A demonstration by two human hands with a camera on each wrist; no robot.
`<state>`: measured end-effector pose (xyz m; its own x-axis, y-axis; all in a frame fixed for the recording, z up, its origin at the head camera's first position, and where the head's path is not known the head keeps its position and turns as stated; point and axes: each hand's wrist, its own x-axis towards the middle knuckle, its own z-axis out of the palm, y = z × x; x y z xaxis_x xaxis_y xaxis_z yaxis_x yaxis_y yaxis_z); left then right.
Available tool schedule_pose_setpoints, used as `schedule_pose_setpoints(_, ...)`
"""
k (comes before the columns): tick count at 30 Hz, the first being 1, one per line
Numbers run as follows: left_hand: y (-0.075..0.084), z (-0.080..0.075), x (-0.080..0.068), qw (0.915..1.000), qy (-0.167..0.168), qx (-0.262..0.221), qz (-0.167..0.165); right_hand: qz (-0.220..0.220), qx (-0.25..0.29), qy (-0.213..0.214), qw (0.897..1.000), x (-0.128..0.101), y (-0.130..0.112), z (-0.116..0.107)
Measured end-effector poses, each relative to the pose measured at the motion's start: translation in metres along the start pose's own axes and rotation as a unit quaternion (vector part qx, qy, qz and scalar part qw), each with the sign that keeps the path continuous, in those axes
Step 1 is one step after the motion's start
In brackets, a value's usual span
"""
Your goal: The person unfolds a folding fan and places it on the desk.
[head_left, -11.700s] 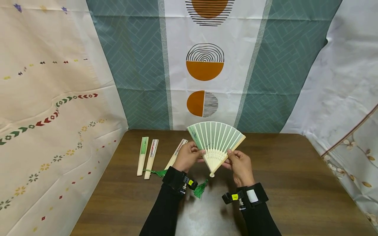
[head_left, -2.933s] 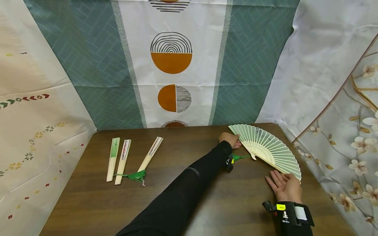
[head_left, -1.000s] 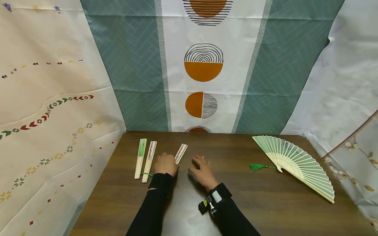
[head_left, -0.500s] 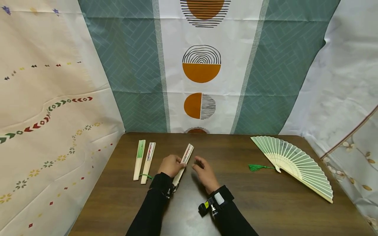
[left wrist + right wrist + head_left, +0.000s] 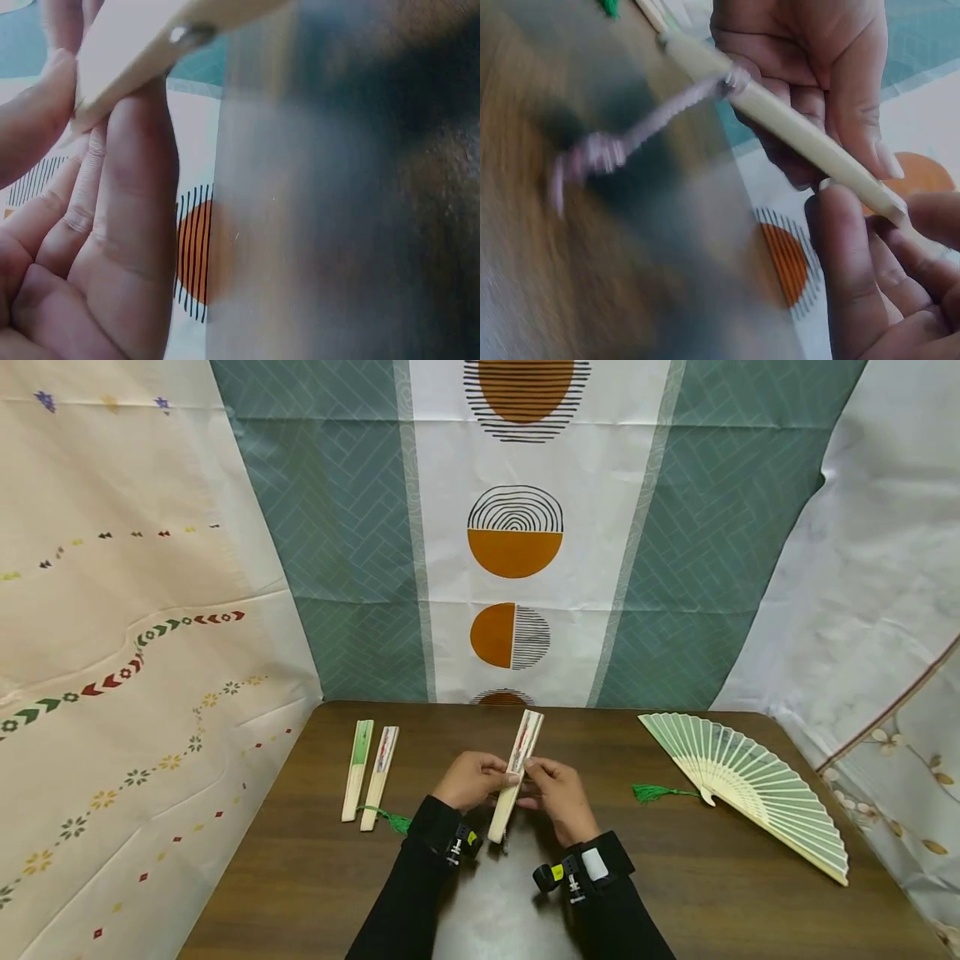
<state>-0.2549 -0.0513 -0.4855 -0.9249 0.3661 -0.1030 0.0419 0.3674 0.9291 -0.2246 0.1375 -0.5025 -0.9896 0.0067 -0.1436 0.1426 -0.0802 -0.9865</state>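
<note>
You have the closed folding fan point(image 5: 514, 775) lifted just above the middle of the table point(image 5: 675, 893), with the fingers of your left hand point(image 5: 471, 779) and your right hand point(image 5: 561, 793) both pinching its sticks near the middle. Keep the bottom pin end at 6 o'clock still and slide the top sticks apart slowly toward 3 o'clock, so nothing tears. The open green fan point(image 5: 750, 781) lies at 3 o'clock, and two closed fans point(image 5: 369, 765) lie at 9 o'clock.

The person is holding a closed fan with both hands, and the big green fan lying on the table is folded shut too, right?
Not quite. The big green paper fan lies spread wide open at the right of the brown wooden table, as the head view shows. The rest is right: the left hand and right hand both hold the closed pale bamboo fan.
</note>
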Motion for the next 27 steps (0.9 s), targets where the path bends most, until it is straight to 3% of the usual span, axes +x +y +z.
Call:
schedule_pose_setpoints(6,0.004,0.003,0.001,0.9996,0.015,-0.019,-0.013,-0.008,-0.014,0.001,1.000,-0.004,-0.004,-0.001)
schedule_pose_setpoints(10,-0.002,0.008,-0.002,0.9993,0.025,-0.026,-0.012,-0.002,-0.010,-0.001,1.000,-0.010,0.000,0.000)
schedule_pose_setpoints(18,-0.005,0.017,-0.005,0.9992,0.034,-0.013,-0.013,-0.001,-0.028,-0.058,0.998,-0.017,0.006,-0.008)
schedule_pose_setpoints(27,0.004,0.013,0.012,0.9985,0.054,-0.006,-0.005,-0.013,-0.038,0.003,0.999,-0.007,-0.005,-0.001)
